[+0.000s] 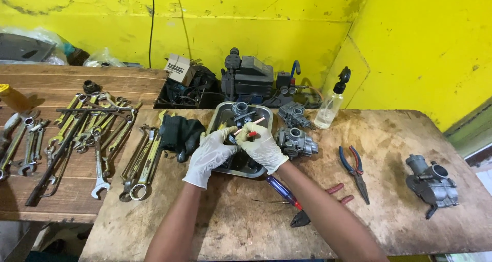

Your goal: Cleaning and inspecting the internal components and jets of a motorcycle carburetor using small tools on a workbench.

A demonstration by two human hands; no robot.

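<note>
Gripping a small, dark carburetor part (237, 139) over the metal tray (218, 116), the gloved left hand (211, 154) is steadying it; rigid, probably oily-slick, while the right hand (261, 146) is pinching a thin red-tipped tool (249, 126).

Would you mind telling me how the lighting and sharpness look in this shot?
Head view: bright, even light, sharp throughout; soft shadows under the forearms; mild glare on the metal tray; wide-angle bending at the edges; both gloved hands, left hand and right hand, clear.

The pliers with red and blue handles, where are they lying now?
In the head view the pliers lie on the wooden table, to the right of the gloved right hand, between the carburetor beside the metal tray and the lone carburetor near the right edge.
</note>
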